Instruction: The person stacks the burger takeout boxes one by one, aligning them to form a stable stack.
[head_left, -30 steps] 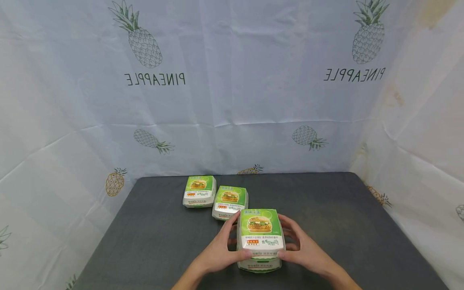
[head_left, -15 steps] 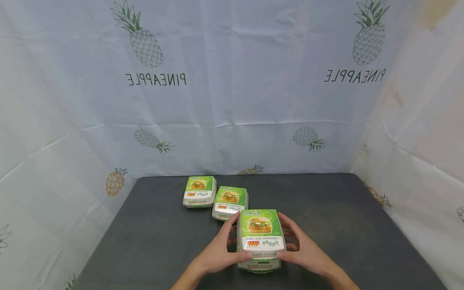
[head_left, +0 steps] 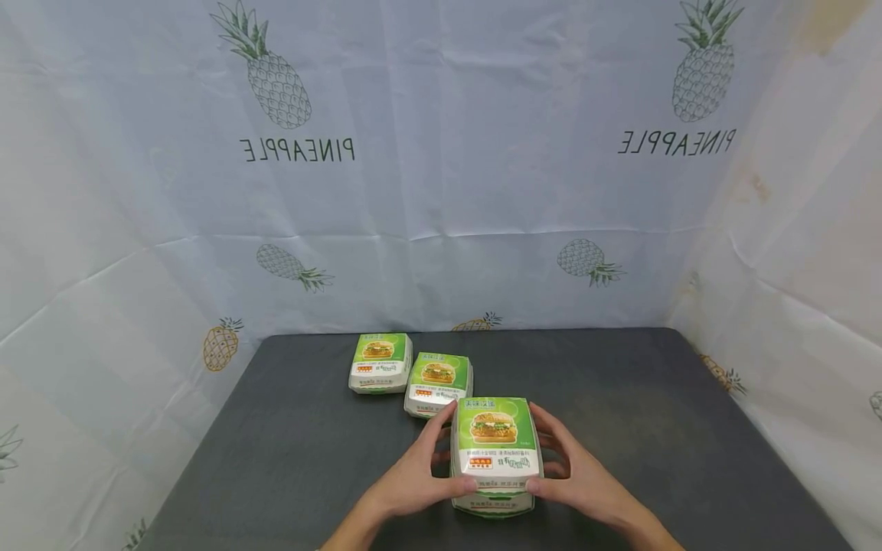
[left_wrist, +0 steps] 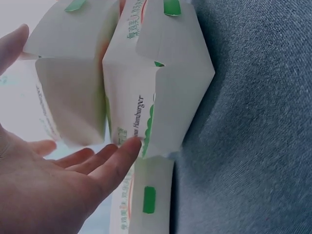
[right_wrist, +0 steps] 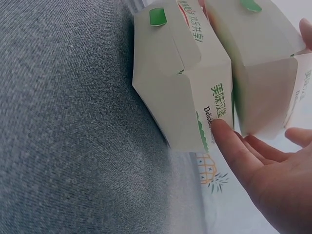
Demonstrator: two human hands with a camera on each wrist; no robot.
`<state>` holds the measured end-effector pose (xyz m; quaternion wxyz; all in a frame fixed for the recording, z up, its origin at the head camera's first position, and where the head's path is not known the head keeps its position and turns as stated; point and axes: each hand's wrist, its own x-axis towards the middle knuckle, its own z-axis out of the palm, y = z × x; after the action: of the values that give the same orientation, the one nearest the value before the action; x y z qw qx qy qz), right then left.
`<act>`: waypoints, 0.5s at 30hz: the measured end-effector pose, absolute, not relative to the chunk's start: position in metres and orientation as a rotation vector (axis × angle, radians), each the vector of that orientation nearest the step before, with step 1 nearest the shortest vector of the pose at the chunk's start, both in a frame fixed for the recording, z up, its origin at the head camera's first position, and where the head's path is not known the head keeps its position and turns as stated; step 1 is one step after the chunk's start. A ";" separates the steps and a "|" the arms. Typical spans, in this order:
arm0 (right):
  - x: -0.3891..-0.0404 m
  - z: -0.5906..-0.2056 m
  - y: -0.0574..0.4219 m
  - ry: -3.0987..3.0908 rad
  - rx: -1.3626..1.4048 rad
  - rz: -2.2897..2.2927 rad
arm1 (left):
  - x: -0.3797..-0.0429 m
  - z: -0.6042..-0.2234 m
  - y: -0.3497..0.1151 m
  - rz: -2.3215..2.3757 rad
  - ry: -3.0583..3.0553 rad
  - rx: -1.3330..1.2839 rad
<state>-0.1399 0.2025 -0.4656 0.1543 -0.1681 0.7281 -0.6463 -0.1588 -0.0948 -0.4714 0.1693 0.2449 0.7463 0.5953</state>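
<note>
Two white and green paper hamburger boxes stand stacked near the front of the table. Around the upper hamburger box [head_left: 498, 440], my left hand [head_left: 422, 476] and right hand [head_left: 577, 476] grip the two sides, thumbs at its front corners and fingers reaching back along the sides. The lower hamburger box [head_left: 492, 503] shows mostly its front face. In the left wrist view, a lower finger touches the lower box [left_wrist: 170, 97]. A finger likewise meets that box [right_wrist: 165, 97] in the right wrist view. The far fingertips are partly hidden behind the boxes.
Behind the stack to the left sits another hamburger box [head_left: 439, 379], close to my left fingertips. Farther back stands one more hamburger box [head_left: 380, 360] beside it. The dark table [head_left: 289, 459] ends at a pineapple-print cloth [head_left: 441, 184] behind and at both sides.
</note>
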 end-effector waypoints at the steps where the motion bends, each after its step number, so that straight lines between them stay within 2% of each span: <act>1: -0.140 -0.465 0.202 2.084 -0.479 -1.855 | -0.159 -0.471 -0.095 1.687 2.126 0.697; 10: -0.138 -0.463 0.203 2.053 -0.473 -1.868 | -0.159 -0.458 -0.114 1.648 2.245 0.694; 15: -0.138 -0.464 0.204 2.056 -0.475 -1.869 | -0.165 -0.452 -0.123 1.611 2.508 0.676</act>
<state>-0.1379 0.2037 -0.4636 0.1605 -0.1665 0.7198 -0.6545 -0.1654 -0.1235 -0.4524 0.0427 0.2209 0.8197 0.5267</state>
